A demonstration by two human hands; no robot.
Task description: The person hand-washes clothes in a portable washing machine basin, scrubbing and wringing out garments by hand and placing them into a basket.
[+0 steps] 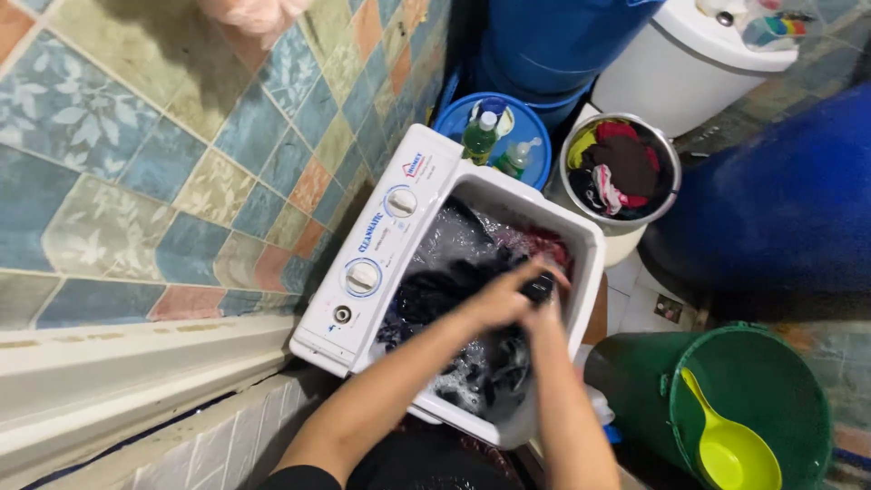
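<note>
A small white washing machine (390, 227) stands open below me, its tub full of soapy water and dark clothes (445, 290). Both my hands meet over the right side of the tub. My left hand (504, 299) and my right hand (544, 304) grip the same piece of dark wet cloth (537, 289) and press together on it just above the water. Two round dials sit on the machine's white control panel to the left.
A metal basin (669, 154) of coloured clothes sits behind the machine. Beside it are a blue tub lid with bottles (490, 136), a blue barrel (553, 45) and a white container (689, 63). A green bucket (780, 363) with a yellow scoop (726, 445) stands right. Tiled wall left.
</note>
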